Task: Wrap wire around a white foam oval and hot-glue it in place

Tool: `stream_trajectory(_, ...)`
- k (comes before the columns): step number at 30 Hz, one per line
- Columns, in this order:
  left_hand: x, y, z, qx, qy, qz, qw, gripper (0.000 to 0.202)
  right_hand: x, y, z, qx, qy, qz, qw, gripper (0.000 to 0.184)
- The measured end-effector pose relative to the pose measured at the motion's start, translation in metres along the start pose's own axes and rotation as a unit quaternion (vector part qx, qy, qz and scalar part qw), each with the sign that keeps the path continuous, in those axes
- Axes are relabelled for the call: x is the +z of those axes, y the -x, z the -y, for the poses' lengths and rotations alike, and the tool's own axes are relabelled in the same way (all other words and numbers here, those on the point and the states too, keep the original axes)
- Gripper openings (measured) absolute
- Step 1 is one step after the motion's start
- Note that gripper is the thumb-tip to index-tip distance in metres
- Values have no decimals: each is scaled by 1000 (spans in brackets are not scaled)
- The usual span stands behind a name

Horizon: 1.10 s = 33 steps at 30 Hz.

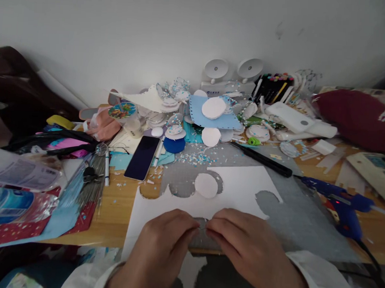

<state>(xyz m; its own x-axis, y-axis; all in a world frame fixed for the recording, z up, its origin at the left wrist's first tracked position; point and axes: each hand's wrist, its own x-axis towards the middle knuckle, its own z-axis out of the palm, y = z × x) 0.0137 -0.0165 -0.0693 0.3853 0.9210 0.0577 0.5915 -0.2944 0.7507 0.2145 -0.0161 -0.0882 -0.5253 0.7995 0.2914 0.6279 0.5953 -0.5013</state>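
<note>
Near the front edge of the table, my left hand (163, 241) and my right hand (247, 243) are close together, fingertips facing each other. Both are closed in a pinch. Something thin and small shows between the fingertips, too blurred to name. Under and behind them lies a white sheet (238, 187) with ragged round cut-outs along its edges. A white paper disc (206, 185) rests just beyond my fingers, partly over the sheet. Grey mat shows in the gap between my hands.
A blue glue gun (341, 197) lies right on the grey mat (307, 223), beside a black stick-like tool (265, 159). A phone (142, 157) lies left. White flower-like paper pieces, a blue sheet (197, 110) and a twin-head lamp (216, 68) crowd the back. Plastic bottles (15, 203) lie far left.
</note>
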Motion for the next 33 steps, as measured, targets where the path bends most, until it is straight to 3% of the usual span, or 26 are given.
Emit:
stream_trajectory(2, -2, -2, -1, -144, 162, 80, 973, 9, 2, 3, -4, -88, 88, -49, 991, 20)
stream_trajectory(4, -3, -5, 1, -239, 359, 184, 883, 16, 3, 6, -8, -161, 119, -92, 975, 25)
stream_trajectory(6, -5, -8, 3, -270, 494, 254, 787, 23, 3, 8, -9, -192, 106, -118, 968, 26)
stream_trajectory(7, -6, -9, 3, -274, 517, 263, 767, 25, 2, 7, -9, -188, 96, -125, 969, 24)
stream_trajectory(8, -8, -10, 2, -274, 511, 256, 773, 25, 1, 7, -9, -168, 85, -125, 974, 20)
stream_trajectory(9, -10, -10, 0, -270, 482, 239, 799, 24, -1, 5, -8, -136, 72, -119, 981, 14)
stream_trajectory(12, -17, -8, -7, -228, 292, 185, 910, 18, -10, -1, -5, -20, -11, -60, 998, 6)
stream_trajectory(14, -20, -5, -10, -148, 155, 152, 965, 13, -17, -4, -3, 23, -95, 13, 995, 4)
stream_trajectory(17, -20, -1, -11, -20, 51, 119, 991, 15, -22, -5, 1, 38, -177, 52, 982, 20)
stream_trajectory(19, -19, 0, -10, 9, 34, 112, 993, 17, -21, -5, 2, 52, -214, 32, 975, 23)
stream_trajectory(23, -16, -3, -12, -8, 46, 125, 991, 15, -14, -4, 2, 122, -248, 3, 961, 15)
stream_trajectory(25, -14, -5, -13, -33, 59, 135, 988, 15, -11, -4, 1, 144, -238, 0, 961, 15)
stream_trajectory(28, -12, -9, -11, -117, 134, 149, 973, 13, -11, -3, 0, 121, -230, -8, 965, 12)
stream_trajectory(30, -11, -13, -7, -198, 267, 200, 922, 12, -11, -1, 0, 59, -224, -31, 972, 10)
stream_trajectory(33, -10, -17, -1, -261, 444, 295, 805, 18, -11, 2, -2, -71, -167, -77, 980, 15)
